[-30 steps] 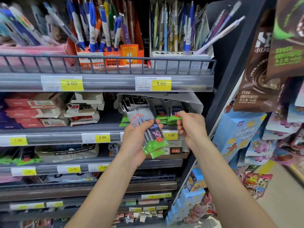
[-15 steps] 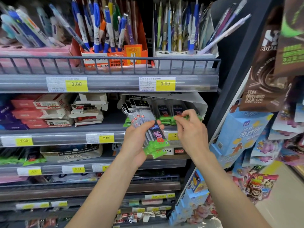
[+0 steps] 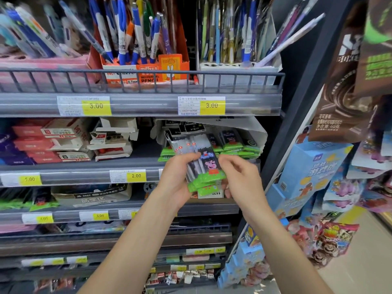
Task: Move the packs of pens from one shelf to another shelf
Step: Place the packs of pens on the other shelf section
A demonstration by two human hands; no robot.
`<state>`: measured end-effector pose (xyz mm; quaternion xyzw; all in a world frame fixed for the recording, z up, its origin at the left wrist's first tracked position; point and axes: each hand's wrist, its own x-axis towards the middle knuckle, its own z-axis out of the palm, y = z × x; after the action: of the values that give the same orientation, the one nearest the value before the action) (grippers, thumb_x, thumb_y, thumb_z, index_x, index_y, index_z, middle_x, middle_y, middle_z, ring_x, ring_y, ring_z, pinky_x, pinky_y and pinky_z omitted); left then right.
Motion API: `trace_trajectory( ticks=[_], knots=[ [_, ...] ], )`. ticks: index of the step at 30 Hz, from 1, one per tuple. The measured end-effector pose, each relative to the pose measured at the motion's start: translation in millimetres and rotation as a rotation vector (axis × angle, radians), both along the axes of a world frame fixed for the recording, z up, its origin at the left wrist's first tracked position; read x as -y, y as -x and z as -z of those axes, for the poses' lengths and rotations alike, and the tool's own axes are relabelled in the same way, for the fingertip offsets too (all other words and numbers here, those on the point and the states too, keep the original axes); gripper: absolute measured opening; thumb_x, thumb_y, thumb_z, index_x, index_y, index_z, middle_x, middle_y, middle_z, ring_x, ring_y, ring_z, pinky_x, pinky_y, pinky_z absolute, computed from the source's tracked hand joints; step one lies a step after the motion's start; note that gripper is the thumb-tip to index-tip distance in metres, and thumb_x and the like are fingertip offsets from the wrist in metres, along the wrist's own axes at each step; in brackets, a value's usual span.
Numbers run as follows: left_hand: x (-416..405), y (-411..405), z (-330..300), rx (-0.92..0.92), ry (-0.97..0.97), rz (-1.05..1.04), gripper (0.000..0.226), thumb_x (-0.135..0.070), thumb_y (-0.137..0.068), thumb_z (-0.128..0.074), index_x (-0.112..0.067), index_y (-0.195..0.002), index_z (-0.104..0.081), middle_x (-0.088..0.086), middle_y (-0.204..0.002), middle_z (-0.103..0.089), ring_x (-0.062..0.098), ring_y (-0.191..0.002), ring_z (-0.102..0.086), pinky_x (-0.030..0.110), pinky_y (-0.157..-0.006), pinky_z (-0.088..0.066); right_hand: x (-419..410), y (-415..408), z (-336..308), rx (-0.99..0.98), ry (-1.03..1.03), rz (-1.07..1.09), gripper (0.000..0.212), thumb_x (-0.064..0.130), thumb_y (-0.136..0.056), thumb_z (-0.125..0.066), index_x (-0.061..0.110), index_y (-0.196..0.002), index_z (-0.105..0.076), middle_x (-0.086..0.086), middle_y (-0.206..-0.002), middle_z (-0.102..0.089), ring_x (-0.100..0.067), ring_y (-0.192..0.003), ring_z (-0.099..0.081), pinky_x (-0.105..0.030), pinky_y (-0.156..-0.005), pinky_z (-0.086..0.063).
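**Pen packs in hand at second shelf**

I see the left hand (image 3: 177, 183) gripping a fanned stack of pen packs (image 3: 201, 164), thumb across the front, green card ends pointing down. The stack is held in front of the second shelf's edge (image 3: 84, 177), just before the torn white display box (image 3: 239, 126) where more packs (image 3: 239, 145) lie. The right hand (image 3: 241, 181) sits beside the stack with fingers curled; I cannot tell whether it grips a pack. Above, loose pens stand in an orange pencil box (image 3: 163, 68).
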<state>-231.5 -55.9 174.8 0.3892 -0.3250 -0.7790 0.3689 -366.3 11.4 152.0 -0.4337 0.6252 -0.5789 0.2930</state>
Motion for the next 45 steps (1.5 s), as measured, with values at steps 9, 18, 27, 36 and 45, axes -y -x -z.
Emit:
trace_trajectory(
  ticks=[9, 18, 27, 36, 45],
  knots=[
    [-3, 1, 6, 0.004, 0.028, 0.002, 0.025, -0.018, -0.100, -0.054, -0.002, -0.111, -0.071, 0.025, -0.106, -0.078, 0.031, -0.080, -0.075, 0.040, -0.065, -0.065, -11, 1, 0, 0.244, -0.116, -0.081, 0.019, 0.022, -0.100, -0.062, 0.030, -0.104, -0.078, 0.005, -0.065, -0.060, -0.011, -0.054, -0.048, -0.024, -0.044, -0.040],
    [3, -6, 7, -0.024, 0.028, -0.115, 0.022, -0.011, -0.103, -0.056, 0.004, -0.105, -0.072, 0.020, -0.093, -0.078, 0.026, -0.074, -0.074, 0.036, -0.070, -0.065, 16, 7, -3, 0.441, -0.050, 0.045, 0.013, 0.012, -0.097, -0.063, 0.009, -0.107, -0.071, 0.003, -0.056, -0.051, -0.012, -0.051, -0.049, -0.024, -0.044, -0.042],
    [4, -18, 2, -0.038, 0.045, -0.159, 0.023, -0.012, -0.103, -0.058, 0.006, -0.110, -0.070, 0.023, -0.102, -0.079, 0.026, -0.082, -0.077, 0.039, -0.083, -0.065, 39, -10, 3, 0.424, 0.082, 0.321, 0.033, 0.025, -0.089, -0.079, 0.024, -0.110, -0.054, -0.005, -0.076, -0.073, -0.018, -0.056, -0.071, -0.033, -0.059, -0.061],
    [7, -23, -3, -0.011, 0.022, -0.131, 0.030, -0.012, -0.104, -0.061, 0.005, -0.128, -0.061, 0.027, -0.109, -0.077, 0.029, -0.083, -0.078, 0.046, -0.075, -0.067, 52, -7, 3, -0.267, 0.107, 0.162, 0.016, 0.016, -0.092, -0.070, 0.031, -0.087, -0.072, 0.012, -0.080, -0.074, -0.011, -0.079, -0.072, -0.044, -0.083, -0.060],
    [13, -27, 2, 0.024, 0.075, -0.142, 0.035, -0.016, -0.097, -0.073, 0.005, -0.124, -0.067, 0.025, -0.105, -0.078, 0.036, -0.085, -0.077, 0.046, -0.071, -0.065, 12, -30, -1, 0.150, -0.021, -0.150, 0.005, 0.035, -0.096, -0.067, 0.033, -0.098, -0.071, 0.006, -0.076, -0.075, -0.015, -0.057, -0.068, -0.029, -0.048, -0.053]
  ],
)
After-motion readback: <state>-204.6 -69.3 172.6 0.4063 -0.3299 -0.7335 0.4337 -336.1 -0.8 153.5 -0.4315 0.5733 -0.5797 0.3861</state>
